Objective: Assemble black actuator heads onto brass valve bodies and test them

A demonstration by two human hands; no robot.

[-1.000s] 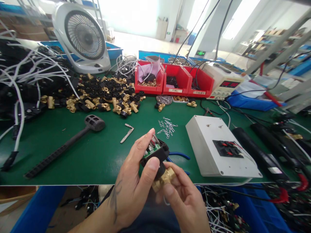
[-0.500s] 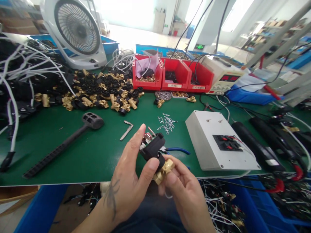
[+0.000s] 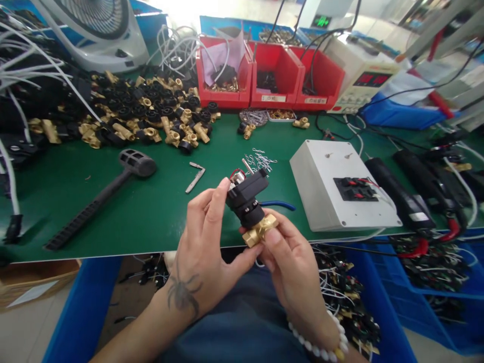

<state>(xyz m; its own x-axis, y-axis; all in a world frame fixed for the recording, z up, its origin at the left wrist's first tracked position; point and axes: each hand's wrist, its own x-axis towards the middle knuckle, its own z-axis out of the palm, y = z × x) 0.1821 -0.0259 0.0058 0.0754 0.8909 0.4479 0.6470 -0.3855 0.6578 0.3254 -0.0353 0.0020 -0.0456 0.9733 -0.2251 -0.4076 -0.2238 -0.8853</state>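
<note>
Brass fitting: gold-coloured tee body (image 3: 260, 231) at the bottom of the small valve assembly, held in front of the person above the near edge of the desk (image 3: 151, 222).
Right hand: right hand (image 3: 293, 262) pinches the brass fitting between thumb and fingertips, fingers closed on it from below and from the side.
Left hand: left hand (image 3: 206, 252) wraps the black housing (image 3: 247, 194) from the left, thumb and forefinger pressed on its side, the other fingers curled under.
Black housing: sits on top of the brass fitting, tilted away from the person; its upper end is open, with red wires and a metal part (image 3: 238, 176) showing inside.
Progress, as a judgement: housing and brass body look already joined; the open top with bare wiring suggests that closing or wiring it is not yet done.
Just beyond the hands: blue-handled pliers (image 3: 278, 205) lying on the desk, and a scatter of small wire clips (image 3: 260, 160).
Right of them: white box (image 3: 338, 189) with red and black terminals.
Left: black mallet (image 3: 102, 199) and a small metal angle key (image 3: 195, 177).
Far side: heap of brass-and-black valve parts (image 3: 151, 118), red bins (image 3: 272, 75), a fan (image 3: 94, 30), a power supply (image 3: 363, 78).
</note>
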